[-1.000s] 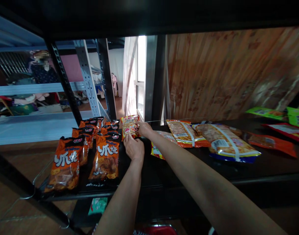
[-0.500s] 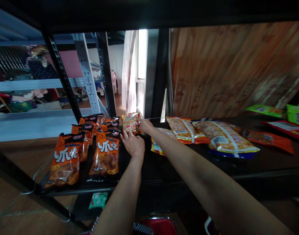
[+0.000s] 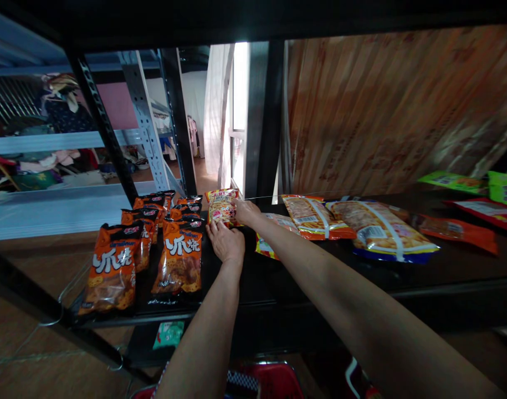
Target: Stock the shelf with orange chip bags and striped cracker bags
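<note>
A small yellow and red snack bag [image 3: 221, 206] stands near the back edge of the black shelf [image 3: 253, 288]. Both of my hands are on it: my left hand [image 3: 227, 242] grips its lower front edge, and my right hand [image 3: 245, 213] has its fingers closed at the bag's right side. To the left, orange snack bags with black tops [image 3: 180, 252] stand in two rows. Beneath my right forearm lies another yellow and red bag [image 3: 274, 233], partly covered by the arm.
Farther right lie two taped-together packs, an orange one [image 3: 315, 219] and a blue-edged one [image 3: 384, 230], then orange, red and green packets [image 3: 452, 180]. Black posts [image 3: 101, 122] frame the shelf. A green packet [image 3: 169, 334] and a red basket [image 3: 278, 379] are below.
My view has shifted slightly. Both hands stay at the small yellow and red bag, which stands a little more upright; the other bags keep their places.
</note>
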`<state>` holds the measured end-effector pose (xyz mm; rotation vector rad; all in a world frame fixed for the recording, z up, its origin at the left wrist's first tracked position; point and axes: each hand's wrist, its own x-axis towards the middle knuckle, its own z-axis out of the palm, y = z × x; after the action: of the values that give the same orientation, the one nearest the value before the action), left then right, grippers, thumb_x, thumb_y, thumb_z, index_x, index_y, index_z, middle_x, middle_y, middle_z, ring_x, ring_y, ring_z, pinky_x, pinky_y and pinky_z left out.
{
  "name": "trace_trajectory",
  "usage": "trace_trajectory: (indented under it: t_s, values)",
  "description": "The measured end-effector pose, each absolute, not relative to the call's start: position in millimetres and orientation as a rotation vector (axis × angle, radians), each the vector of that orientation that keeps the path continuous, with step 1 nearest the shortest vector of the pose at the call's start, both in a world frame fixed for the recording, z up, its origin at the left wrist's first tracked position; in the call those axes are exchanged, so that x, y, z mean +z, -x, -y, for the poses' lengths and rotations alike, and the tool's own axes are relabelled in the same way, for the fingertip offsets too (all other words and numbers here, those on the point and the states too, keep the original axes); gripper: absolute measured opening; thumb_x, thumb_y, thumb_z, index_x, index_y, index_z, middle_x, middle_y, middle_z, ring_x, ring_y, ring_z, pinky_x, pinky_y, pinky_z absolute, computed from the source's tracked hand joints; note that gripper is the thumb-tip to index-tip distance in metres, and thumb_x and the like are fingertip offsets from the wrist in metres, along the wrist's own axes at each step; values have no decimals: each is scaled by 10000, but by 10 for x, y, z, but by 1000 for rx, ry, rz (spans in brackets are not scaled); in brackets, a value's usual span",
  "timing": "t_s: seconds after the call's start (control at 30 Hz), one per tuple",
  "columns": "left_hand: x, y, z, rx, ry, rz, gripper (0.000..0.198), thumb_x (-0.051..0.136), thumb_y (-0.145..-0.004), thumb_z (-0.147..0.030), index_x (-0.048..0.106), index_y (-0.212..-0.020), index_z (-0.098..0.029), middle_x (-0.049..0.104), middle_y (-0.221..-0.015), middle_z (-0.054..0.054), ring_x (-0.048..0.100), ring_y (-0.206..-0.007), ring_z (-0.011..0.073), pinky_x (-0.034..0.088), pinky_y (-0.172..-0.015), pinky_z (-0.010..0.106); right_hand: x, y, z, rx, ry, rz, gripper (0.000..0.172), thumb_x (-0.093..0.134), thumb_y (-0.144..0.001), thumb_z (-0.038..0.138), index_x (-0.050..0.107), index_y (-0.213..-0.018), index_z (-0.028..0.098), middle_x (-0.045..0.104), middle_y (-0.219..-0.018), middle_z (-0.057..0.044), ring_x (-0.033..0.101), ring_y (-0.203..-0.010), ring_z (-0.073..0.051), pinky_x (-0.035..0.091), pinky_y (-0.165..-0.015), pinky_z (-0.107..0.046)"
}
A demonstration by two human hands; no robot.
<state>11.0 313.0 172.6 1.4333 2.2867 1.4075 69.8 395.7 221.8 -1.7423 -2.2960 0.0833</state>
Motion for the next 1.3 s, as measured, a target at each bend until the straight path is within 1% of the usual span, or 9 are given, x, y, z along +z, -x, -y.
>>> trace_trajectory:
  t_s: [0.17,0.3,0.4,0.57,0.7,0.83,0.93,1.13,1.3]
  values:
    - [1684,-107,-3147,1553,-1392,-2197,422,478,-736,-91,583,-1145,-117,505,-1358,192,336,-1370,284,235,-1134,456,2218,-681,-3936,90,1735,2300,645,718,-703,443,514,-1286,255,677,-1110,-108,637,-1000,-278,494,-776,-309]
    - [1707,-107,-3132,1527,-1436,-2254,418,500,-719,-96,587,-1128,-91,507,-1333,211,325,-1364,324,255,-1117,470,2314,-774,-3857,87,1725,2217,574,633,-784,340,476,-1323,224,649,-1166,-126,623,-1045,-271,484,-832,-320]
    - [1747,-118,-3116,1542,-1542,-2250,359,449,-756,-95,613,-1075,-88,583,-1202,199,448,-1262,299,323,-1073,430,2418,-1009,-3720,44,1645,2109,474,523,-845,242,495,-1314,180,629,-1201,-127,598,-1091,-248,455,-909,-324]
    - [1760,-169,-3056,1485,-1884,-1689,269,400,-872,-216,645,-972,-171,671,-989,94,618,-971,204,453,-918,324,2354,-1565,-3301,-41,1523,1982,395,482,-858,190,569,-1237,125,624,-1217,-120,565,-1137,-219,403,-1000,-325]
    - [1765,-220,-3003,1358,-1980,-1411,268,468,-872,-348,666,-985,-208,691,-1016,69,625,-971,210,458,-910,340,2151,-1907,-2951,85,1393,2105,323,478,-893,286,633,-1151,169,623,-1237,-109,554,-1167,-222,398,-1021,-374]
    - [1872,-298,-2960,1303,-1781,-1460,229,566,-806,-328,699,-945,-203,712,-1004,82,631,-977,256,444,-932,405,2057,-2022,-2683,182,1409,2268,666,638,-780,466,450,-1375,234,436,-1443,-130,385,-1339,-301,319,-1079,-497]
    - [1955,-375,-2867,1336,-1642,-1404,237,590,-787,-326,707,-947,-196,720,-999,80,633,-982,257,448,-934,408,2018,-1984,-2509,139,1470,2287,905,741,-671,471,324,-1448,267,296,-1524,-131,282,-1386,-349,295,-1083,-530]
    - [2069,-542,-2476,1422,-1423,-1121,332,619,-771,-376,690,-1034,-186,691,-1100,90,631,-1025,237,476,-918,369,2019,-1928,-2120,-27,1537,1995,690,609,-777,297,369,-1424,301,301,-1527,-81,349,-1331,-347,345,-1045,-507]
    - [2356,-664,-1958,1551,-1160,-752,422,623,-766,-426,638,-1073,-137,672,-1089,128,682,-854,211,535,-804,370,2196,-1989,-1753,243,1345,1468,516,454,-863,375,445,-1362,246,485,-1403,-81,465,-1264,-258,365,-1066,-438]
